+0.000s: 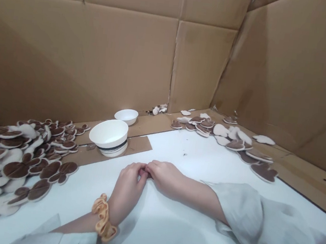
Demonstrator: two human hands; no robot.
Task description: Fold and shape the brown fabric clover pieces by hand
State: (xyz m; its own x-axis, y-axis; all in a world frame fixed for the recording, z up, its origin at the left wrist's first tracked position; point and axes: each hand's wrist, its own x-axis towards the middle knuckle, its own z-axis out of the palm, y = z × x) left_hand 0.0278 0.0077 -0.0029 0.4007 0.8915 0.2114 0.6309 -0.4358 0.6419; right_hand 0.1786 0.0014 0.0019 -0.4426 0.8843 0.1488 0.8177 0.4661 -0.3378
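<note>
My left hand, with an orange scrunchie at its wrist, meets my right hand over the white board. The fingertips of both hands are pressed together around something small, mostly hidden; a bit of brown shows beneath the right fingers. Just behind my left hand stands a white bowl with dark bands near its base. A smaller white bowl is beyond it.
Brown-and-white plush cutouts form a big pile at the left. More cutouts lie spread at the back right. Tall cardboard walls enclose the back and right side. Small scraps sit in the back corner.
</note>
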